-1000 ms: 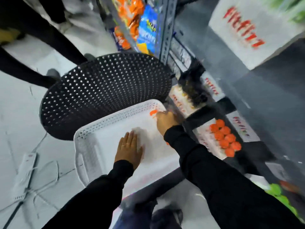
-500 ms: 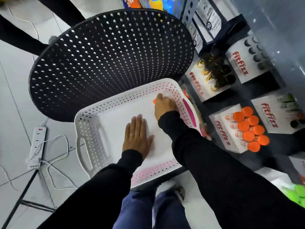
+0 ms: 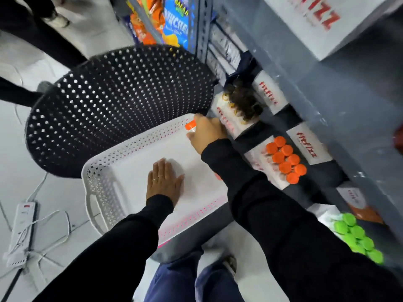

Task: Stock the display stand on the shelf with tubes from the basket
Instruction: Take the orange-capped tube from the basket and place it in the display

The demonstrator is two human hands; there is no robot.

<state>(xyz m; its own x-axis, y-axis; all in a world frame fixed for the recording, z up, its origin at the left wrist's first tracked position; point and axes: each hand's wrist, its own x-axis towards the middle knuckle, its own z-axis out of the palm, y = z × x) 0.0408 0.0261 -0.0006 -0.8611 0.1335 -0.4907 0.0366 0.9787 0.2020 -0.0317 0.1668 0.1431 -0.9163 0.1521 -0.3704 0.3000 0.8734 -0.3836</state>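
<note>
Centre of frame, head view: white perforated basket (image 3: 102, 192) sits on a black perforated chair (image 3: 113, 101), pushed up close beside the shelf (image 3: 327, 88) at right.
Right hand (image 3: 207, 136): clenched around a tube (image 3: 190, 127) at the upper right corner of the basket; only the orange cap and a sliver of clear body show past the fingers.
Reason for grip (judgement): a wrap around the body, cap end free, suits lifting it and dropping it upright into a slot.
Left hand (image 3: 164, 182): flat, fingers spread, palm down on the basket floor, grasping nothing; probably steadying the basket against the pull of the other arm.
Basket contents: a speck of orange at the right sleeve edge may be another tube; cannot tell. Floor otherwise looks bare, so stock seems nearly used up.
Display stand (image 3: 305, 147): white carton with red lettering, centre right of frame, orange caps (image 3: 283, 159) packed together, upright.
Neighbouring stands: dark-capped tubes (image 3: 244, 101) above it, green caps (image 3: 355, 236) at lower right; all blurred.
Surface: chair seat serves as the working platform, level with the lower shelf.
Room: pale tiled floor (image 3: 54, 192), power strip (image 3: 20, 227) with cables at lower left, snack packets (image 3: 161, 20) at top, another person's dark legs at upper left.
</note>
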